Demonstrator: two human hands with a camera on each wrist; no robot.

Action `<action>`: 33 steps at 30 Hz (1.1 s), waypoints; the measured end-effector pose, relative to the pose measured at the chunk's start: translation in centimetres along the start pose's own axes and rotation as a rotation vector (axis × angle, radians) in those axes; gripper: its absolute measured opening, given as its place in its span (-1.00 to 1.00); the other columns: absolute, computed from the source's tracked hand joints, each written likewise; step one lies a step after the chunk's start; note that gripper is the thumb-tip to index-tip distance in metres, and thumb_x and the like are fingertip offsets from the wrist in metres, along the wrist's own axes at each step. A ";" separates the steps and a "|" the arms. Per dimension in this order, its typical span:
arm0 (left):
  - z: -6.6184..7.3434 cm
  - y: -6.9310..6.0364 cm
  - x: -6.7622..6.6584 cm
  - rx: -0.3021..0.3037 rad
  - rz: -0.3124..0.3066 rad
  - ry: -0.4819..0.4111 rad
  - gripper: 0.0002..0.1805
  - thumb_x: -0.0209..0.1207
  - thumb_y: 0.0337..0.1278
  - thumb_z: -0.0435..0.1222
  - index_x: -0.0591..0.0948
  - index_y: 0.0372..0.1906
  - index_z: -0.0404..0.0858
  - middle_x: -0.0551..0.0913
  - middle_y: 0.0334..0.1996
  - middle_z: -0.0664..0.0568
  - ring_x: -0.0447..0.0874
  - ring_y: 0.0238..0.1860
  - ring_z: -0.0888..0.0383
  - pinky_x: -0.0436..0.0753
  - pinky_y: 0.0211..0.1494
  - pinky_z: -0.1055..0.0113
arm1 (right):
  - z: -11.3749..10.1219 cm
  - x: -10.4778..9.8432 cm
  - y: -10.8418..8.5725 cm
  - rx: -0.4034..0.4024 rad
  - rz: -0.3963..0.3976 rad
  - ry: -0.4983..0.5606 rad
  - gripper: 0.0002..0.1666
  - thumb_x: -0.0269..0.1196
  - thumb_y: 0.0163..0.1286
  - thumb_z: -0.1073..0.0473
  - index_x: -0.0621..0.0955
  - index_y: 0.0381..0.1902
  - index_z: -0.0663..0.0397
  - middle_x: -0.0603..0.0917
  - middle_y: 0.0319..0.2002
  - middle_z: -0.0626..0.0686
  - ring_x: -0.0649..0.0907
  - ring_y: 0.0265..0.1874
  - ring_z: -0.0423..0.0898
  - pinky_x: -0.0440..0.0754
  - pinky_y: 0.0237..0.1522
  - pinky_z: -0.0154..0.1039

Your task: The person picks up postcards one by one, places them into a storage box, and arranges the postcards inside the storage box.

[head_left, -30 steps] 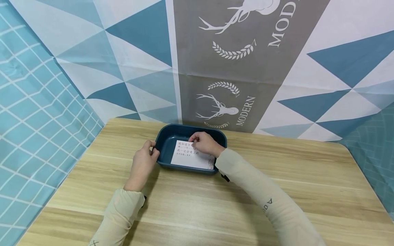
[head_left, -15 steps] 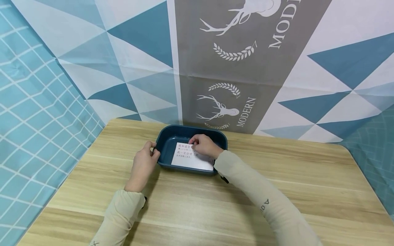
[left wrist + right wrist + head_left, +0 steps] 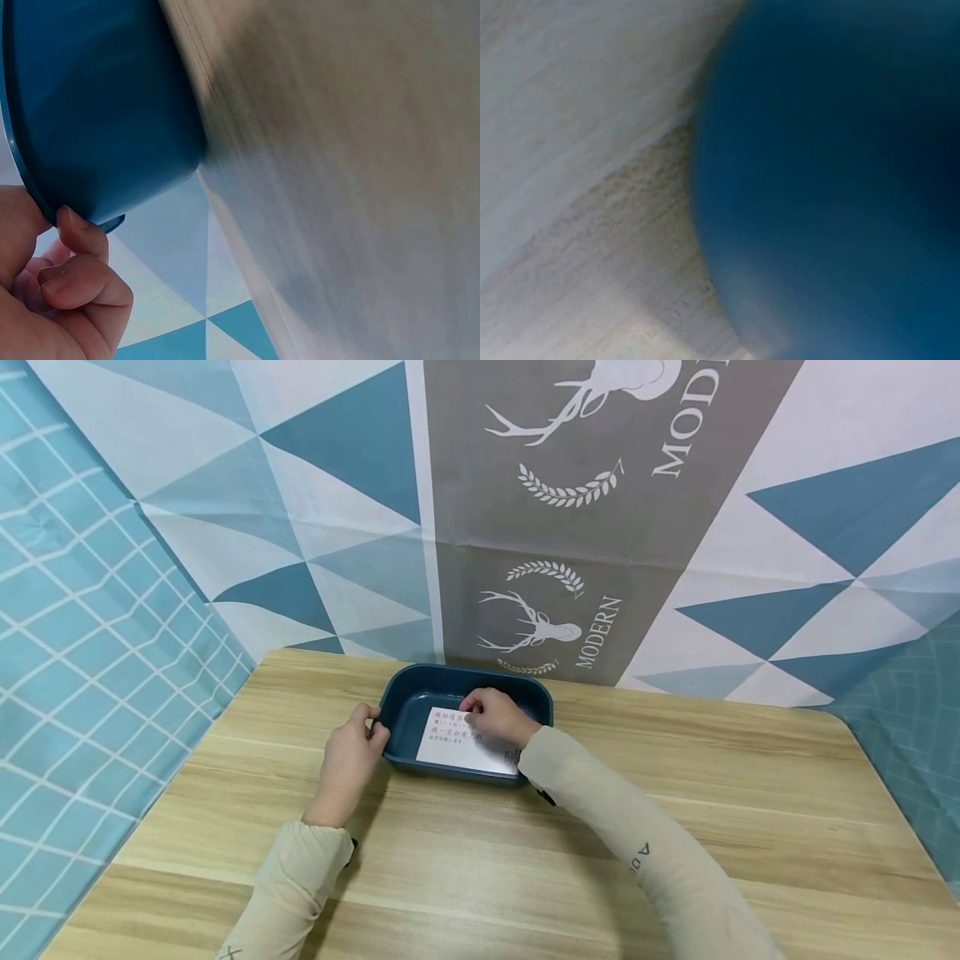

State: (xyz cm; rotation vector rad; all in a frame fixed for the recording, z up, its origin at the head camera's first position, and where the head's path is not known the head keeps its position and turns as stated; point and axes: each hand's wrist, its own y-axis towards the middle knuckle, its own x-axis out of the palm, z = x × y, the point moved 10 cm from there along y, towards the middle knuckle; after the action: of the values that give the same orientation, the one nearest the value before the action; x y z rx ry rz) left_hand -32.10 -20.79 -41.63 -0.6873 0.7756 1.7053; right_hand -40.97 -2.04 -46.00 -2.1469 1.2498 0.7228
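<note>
A dark blue rectangular tub [image 3: 407, 727] sits near the back edge of the table. Inside it lies a white card [image 3: 447, 750] printed with several lines of text, flat or nearly so. At the tub's left end, my left hand [image 3: 350, 756] pinches the rim, which the left wrist view shows between thumb and fingers [image 3: 82, 240]. My right hand [image 3: 501, 714] reaches into the tub over the card and pinches its far edge with curled fingers; the hand and sleeve cover the card's right part. In the right wrist view only the blurred tub wall [image 3: 832, 180] and wood show.
The wood-grain table [image 3: 480, 860] extends in front of the tub and off to both sides. Right behind it hangs a patterned cloth [image 3: 517, 527] with triangles and deer heads. Blue grid-patterned cloth [image 3: 90, 610] borders the left side.
The card's near edge and the right hand have shifted very slightly, with the card lying a little lower in the head view. The left hand keeps its hold on the rim.
</note>
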 end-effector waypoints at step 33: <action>-0.1 0.2 0.0 -0.005 0.001 0.000 -0.67 -0.02 0.14 -0.37 0.50 0.01 -0.36 0.48 -0.64 -0.04 0.37 -0.59 0.09 0.33 -0.50 0.33 | 0.8 -1.3 -0.4 0.083 0.122 -0.152 -0.79 0.31 0.19 0.02 0.62 -0.45 0.05 0.60 -0.38 -0.02 0.51 -0.39 -0.11 0.45 -0.36 -0.32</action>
State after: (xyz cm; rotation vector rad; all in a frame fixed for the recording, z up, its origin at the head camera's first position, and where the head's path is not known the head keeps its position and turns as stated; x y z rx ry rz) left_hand -32.26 -20.90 -41.70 -0.6906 0.7721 1.7088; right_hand -41.32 -0.51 -45.63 -1.9241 1.3139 0.8529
